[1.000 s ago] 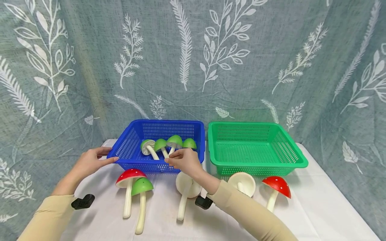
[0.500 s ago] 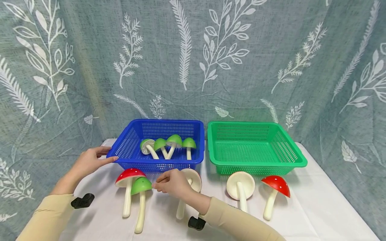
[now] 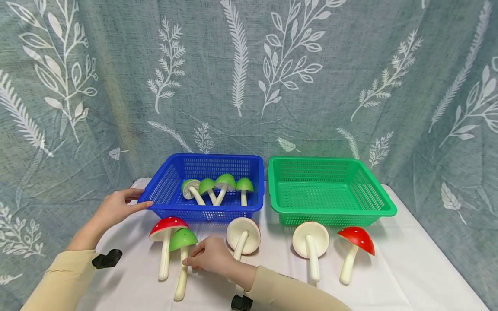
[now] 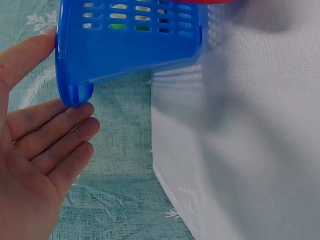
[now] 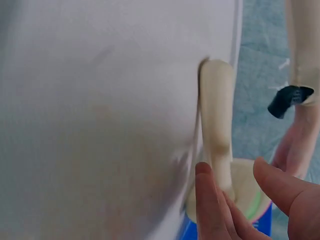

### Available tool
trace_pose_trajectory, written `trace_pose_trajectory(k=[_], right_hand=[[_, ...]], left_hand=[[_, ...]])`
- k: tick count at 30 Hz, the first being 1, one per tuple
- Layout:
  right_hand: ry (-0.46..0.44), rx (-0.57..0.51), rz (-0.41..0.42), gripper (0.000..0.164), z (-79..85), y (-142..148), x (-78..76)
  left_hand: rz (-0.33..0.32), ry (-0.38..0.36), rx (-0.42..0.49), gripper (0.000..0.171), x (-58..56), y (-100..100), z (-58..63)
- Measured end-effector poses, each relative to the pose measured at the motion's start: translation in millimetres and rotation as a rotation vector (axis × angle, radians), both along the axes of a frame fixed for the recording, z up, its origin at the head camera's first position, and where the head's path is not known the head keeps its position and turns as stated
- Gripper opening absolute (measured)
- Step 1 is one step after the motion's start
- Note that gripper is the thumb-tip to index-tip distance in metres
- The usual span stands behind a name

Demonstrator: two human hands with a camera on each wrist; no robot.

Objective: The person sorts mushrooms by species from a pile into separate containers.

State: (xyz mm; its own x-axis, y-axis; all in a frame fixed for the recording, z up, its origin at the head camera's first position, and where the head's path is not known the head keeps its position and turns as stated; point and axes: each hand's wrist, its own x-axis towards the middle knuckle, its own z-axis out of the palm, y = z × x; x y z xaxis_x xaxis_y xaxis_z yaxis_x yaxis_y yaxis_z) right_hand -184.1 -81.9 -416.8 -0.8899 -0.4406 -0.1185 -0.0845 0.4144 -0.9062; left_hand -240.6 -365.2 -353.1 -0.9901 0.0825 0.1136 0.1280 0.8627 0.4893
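White cloth [image 3: 420, 268] bears the green mushroom [image 3: 184, 252] you reach for, just in front of the blue basket [image 3: 202, 208], its cap toward the basket and its stem toward you. Your right hand [image 3: 214, 257] is at that stem: the right wrist view shows thumb and fingers wide apart with the stem in the gap, so nothing is held. Whether a fingertip touches it, I cannot tell. Your left hand [image 3: 118, 208] holds the near left corner of the blue basket between thumb and fingers.

You seem to be in a pick-up, at the point of grasping. The next move calls, I judge, for narrowing the thumb and fingers onto the stem, then a lift straight up: the red mushroom [image 3: 166, 246] lies just beside it, and a sideways pull could drag one against the other. I cannot tell whether their caps touch. Mind your wrist too, as an upturned mushroom [image 3: 244, 235] lies just beside it, part of its stem hidden behind your hand. Your left hand probably need only steady the rim.
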Motion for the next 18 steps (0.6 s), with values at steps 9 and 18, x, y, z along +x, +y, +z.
trace_pose_trajectory(k=[9, 18], right_hand=[[-0.029, 0.049, -0.055, 0.013, -12.4, -11.4, 1.4], [-0.083, 0.026, -0.067, 0.014, -14.4, -14.5, 1.5]], left_hand=[[0.0, -0.008, 0.001, 0.07, 1.8, 0.3, 0.7], [0.006, -0.014, -0.002, 0.07, 1.3, 0.5, 0.8]])
